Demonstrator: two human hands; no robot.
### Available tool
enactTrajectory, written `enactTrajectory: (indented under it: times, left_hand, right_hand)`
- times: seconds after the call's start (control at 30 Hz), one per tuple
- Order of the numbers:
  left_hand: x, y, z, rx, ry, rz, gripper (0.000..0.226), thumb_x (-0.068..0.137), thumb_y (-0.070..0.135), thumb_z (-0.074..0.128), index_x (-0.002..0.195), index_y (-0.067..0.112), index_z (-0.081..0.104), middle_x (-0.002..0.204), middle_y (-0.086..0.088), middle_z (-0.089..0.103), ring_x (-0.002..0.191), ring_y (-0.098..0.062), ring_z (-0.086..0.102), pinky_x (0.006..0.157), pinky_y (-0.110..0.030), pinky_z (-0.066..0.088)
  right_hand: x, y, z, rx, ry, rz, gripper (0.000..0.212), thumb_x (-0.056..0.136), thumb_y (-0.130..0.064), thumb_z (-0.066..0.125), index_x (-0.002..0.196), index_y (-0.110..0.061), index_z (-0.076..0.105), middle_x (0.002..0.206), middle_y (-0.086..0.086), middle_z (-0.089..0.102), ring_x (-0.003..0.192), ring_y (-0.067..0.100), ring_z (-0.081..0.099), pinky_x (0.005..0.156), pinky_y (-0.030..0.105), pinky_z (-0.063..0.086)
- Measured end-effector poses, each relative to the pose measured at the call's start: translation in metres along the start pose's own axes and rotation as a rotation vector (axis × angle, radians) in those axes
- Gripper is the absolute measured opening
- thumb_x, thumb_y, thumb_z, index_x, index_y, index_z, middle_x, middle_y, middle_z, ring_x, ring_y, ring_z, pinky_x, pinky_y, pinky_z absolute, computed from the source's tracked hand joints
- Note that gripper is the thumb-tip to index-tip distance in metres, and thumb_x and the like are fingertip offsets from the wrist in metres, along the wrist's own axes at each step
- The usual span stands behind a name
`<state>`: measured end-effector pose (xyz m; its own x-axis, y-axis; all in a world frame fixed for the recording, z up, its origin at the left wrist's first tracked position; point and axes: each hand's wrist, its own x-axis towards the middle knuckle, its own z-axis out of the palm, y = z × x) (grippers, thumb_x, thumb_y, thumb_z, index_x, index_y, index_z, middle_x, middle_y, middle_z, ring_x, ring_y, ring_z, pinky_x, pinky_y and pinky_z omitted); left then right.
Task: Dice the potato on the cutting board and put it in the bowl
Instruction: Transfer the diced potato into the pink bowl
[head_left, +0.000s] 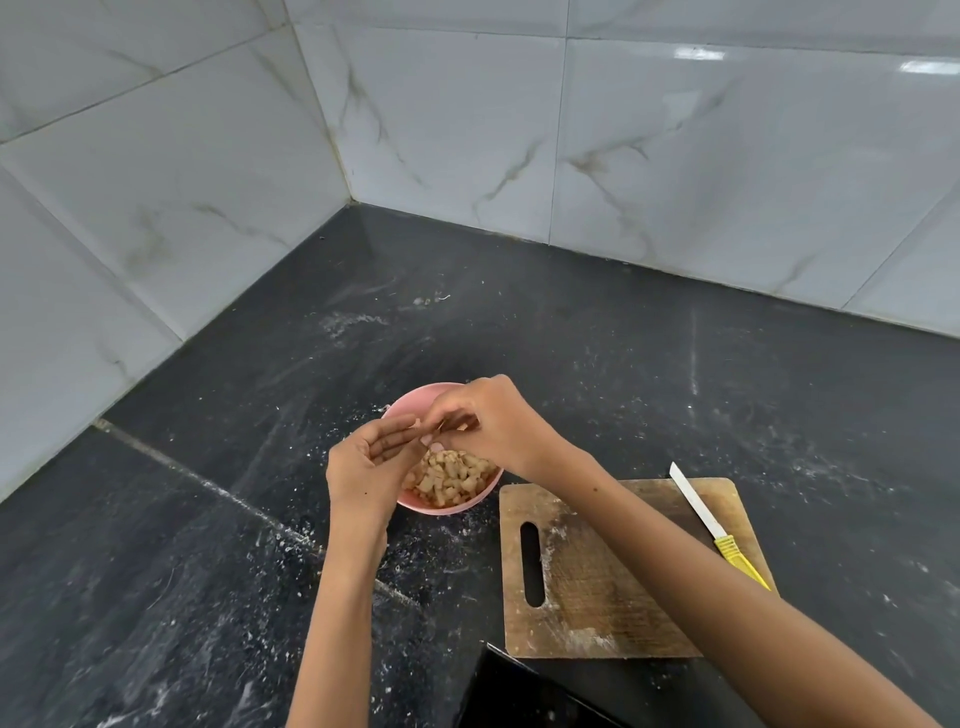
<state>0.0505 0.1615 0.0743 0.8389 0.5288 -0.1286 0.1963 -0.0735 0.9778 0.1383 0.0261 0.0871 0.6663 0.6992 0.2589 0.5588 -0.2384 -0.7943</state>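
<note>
Head view: dusty black countertop (597, 338), marbled white wall tiles (675, 156).

The right hand (488, 421) and left hand (363, 467) cover the near-left rim of the bowl (457, 506) and some diced potato (449, 475). Whether the fingers (395, 441) pinch anything is unclear. A dark object (519, 696) runs off the bottom edge.
</note>
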Motion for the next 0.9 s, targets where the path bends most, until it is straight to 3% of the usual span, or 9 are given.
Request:
enactTrajectory:
  times: [0.17,0.2,0.3,0.37,0.43,0.5,0.63,0.8,0.9]
  left_hand:
    - [0.002,-0.004,-0.003,0.078,0.066,0.049,0.021,0.077,0.004,0.078,0.095,0.012,0.073,0.087,-0.001,0.074,0.080,-0.007,0.070,0.078,-0.026,0.056]
    - [0.001,-0.004,-0.003,0.102,0.079,0.067,0.018,0.079,0.006,0.077,0.094,0.015,0.074,0.087,0.000,0.074,0.081,-0.008,0.070,0.079,-0.028,0.056]
    - [-0.001,-0.003,-0.004,0.184,0.113,0.147,0.011,0.084,0.012,0.074,0.090,0.021,0.074,0.085,0.008,0.073,0.079,-0.001,0.068,0.078,-0.026,0.055]
    - [-0.003,-0.001,-0.003,0.253,0.129,0.204,0.009,0.084,0.014,0.073,0.091,0.019,0.074,0.083,0.013,0.071,0.075,0.008,0.063,0.073,-0.014,0.051]
    - [-0.005,0.000,-0.002,0.303,0.144,0.262,0.011,0.084,0.012,0.074,0.092,0.019,0.074,0.084,0.013,0.070,0.076,0.012,0.060,0.068,-0.005,0.044]
    - [-0.006,0.002,-0.001,0.316,0.146,0.314,0.017,0.083,0.010,0.074,0.091,0.025,0.072,0.088,0.013,0.070,0.082,0.010,0.060,0.071,-0.008,0.046]
    - [-0.009,0.000,-0.001,0.375,0.139,0.477,0.029,0.077,0.008,0.078,0.094,0.031,0.071,0.103,0.012,0.068,0.099,-0.005,0.060,0.082,-0.027,0.049]
    - [-0.017,0.002,0.010,0.405,0.051,0.609,0.023,0.074,0.032,0.075,0.096,0.036,0.072,0.117,0.009,0.063,0.113,-0.012,0.049,0.096,-0.010,0.033]
    - [-0.021,0.002,0.019,0.399,-0.044,0.652,0.029,0.074,0.041,0.069,0.102,0.043,0.069,0.125,0.009,0.058,0.121,-0.012,0.043,0.101,-0.032,0.040]
  right_hand:
    - [0.003,0.007,-0.001,-0.080,0.168,0.051,0.010,0.080,0.002,0.067,0.080,-0.004,0.074,0.080,0.005,0.073,0.076,0.013,0.068,0.078,0.026,0.053]
    - [0.004,0.009,-0.001,-0.144,0.150,0.064,0.014,0.085,0.002,0.060,0.084,-0.004,0.073,0.083,0.006,0.072,0.077,0.016,0.067,0.078,0.031,0.053]
    - [0.007,0.010,-0.001,-0.392,-0.148,0.106,0.025,0.093,-0.006,0.048,0.107,-0.008,0.069,0.097,0.009,0.071,0.084,0.022,0.067,0.078,0.039,0.054]
    - [0.005,0.011,0.000,-0.328,-0.073,0.141,0.018,0.087,-0.006,0.060,0.100,-0.012,0.071,0.092,0.003,0.073,0.083,0.018,0.069,0.077,0.038,0.056]
    - [0.004,0.012,0.000,-0.144,0.119,0.202,0.017,0.072,-0.002,0.076,0.084,-0.013,0.070,0.079,-0.002,0.073,0.075,0.009,0.069,0.077,0.033,0.057]
    - [0.003,0.008,-0.002,0.166,0.200,0.364,0.019,0.070,0.005,0.074,0.082,-0.008,0.067,0.076,0.001,0.069,0.073,0.012,0.067,0.076,0.031,0.058]
    - [0.011,0.003,-0.007,1.460,0.306,0.895,0.020,0.091,0.009,0.045,0.089,-0.001,0.063,0.077,0.011,0.068,0.067,0.019,0.069,0.069,0.032,0.059]
    - [0.011,0.006,-0.003,1.628,0.387,0.935,0.030,0.093,0.003,0.033,0.090,0.000,0.063,0.080,0.014,0.068,0.066,0.024,0.070,0.065,0.036,0.059]
    - [0.011,0.004,0.000,1.631,0.360,0.939,0.029,0.092,0.001,0.035,0.087,0.000,0.063,0.082,0.014,0.068,0.071,0.025,0.068,0.074,0.036,0.057]
